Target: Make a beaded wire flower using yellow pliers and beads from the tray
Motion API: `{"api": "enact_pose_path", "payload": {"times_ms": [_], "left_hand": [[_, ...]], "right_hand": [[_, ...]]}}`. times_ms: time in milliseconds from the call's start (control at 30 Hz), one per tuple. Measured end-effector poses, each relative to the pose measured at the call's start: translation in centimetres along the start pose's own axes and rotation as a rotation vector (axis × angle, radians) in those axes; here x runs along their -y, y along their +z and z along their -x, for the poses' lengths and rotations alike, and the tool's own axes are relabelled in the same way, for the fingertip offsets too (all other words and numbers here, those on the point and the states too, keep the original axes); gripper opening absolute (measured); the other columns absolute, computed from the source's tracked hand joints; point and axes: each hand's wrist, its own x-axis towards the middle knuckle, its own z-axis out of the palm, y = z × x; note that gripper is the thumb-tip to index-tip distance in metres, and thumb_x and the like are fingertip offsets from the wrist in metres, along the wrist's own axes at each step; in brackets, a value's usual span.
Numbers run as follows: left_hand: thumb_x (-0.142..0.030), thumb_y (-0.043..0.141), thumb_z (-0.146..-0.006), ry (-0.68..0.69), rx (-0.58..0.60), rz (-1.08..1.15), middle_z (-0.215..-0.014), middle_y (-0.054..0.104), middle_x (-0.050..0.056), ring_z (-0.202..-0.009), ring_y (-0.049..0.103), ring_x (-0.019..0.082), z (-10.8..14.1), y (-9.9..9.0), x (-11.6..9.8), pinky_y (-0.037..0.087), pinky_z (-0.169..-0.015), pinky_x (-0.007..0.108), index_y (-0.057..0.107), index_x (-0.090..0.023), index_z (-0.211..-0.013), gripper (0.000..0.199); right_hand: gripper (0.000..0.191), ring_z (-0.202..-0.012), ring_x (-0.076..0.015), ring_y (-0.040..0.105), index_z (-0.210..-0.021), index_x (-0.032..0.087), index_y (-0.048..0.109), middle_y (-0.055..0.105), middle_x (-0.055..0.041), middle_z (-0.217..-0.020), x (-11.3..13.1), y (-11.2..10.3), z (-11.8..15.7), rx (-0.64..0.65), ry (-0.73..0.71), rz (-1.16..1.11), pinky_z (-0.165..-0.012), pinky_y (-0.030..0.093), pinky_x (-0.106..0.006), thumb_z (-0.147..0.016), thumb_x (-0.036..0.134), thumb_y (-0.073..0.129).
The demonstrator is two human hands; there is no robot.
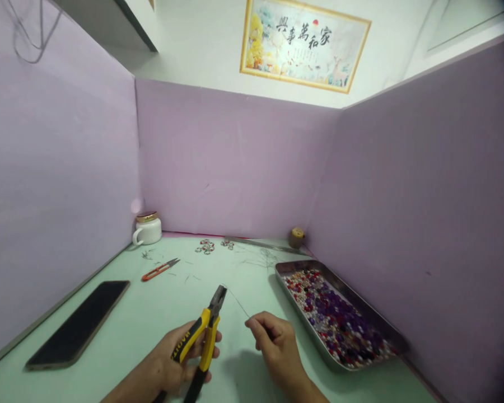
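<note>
My left hand (180,355) is wrapped round the yellow and black handles of a pair of pliers (209,326), whose metal jaws point up and away from me. From the tip of the jaws a thin wire (236,300) runs down to the right. Its other end is pinched between the thumb and forefinger of my right hand (275,344). Whether the jaws are clamped on the wire or just touch it, I cannot tell. To the right of my right hand lies a metal tray (306,326) of mixed red, purple and pale beads (340,310).
Orange-handled thread snips (160,270) and a dark phone (79,324) lie at left. A lidded white mug (148,229) stands at the back left. Beaded rings (205,246), loose wires (264,257) and a small brown pot (296,237) are at the back. Purple panels (235,162) enclose the table.
</note>
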Motion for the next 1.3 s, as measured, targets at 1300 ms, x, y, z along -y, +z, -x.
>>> {"api": "enact_pose_path", "payload": {"times_ms": [1300], "left_hand": [[-0.002, 0.055, -0.045, 0.257, -0.024, -0.529, -0.097, 0.065, 0.007, -0.101, 0.054, 0.031, 0.6, -0.6, 1.4, 0.038, -0.090, 0.037, 0.063, -0.017, -0.092, 0.050]], "right_hand": [[0.024, -0.024, -0.0025, 0.028, -0.063, 0.010, 0.060, 0.039, 0.0083, -0.032, 0.0, -0.4, -1.4, 0.143, 0.555, -0.718, -0.026, 0.020, -0.016, -0.062, 0.034, 0.056]]}}
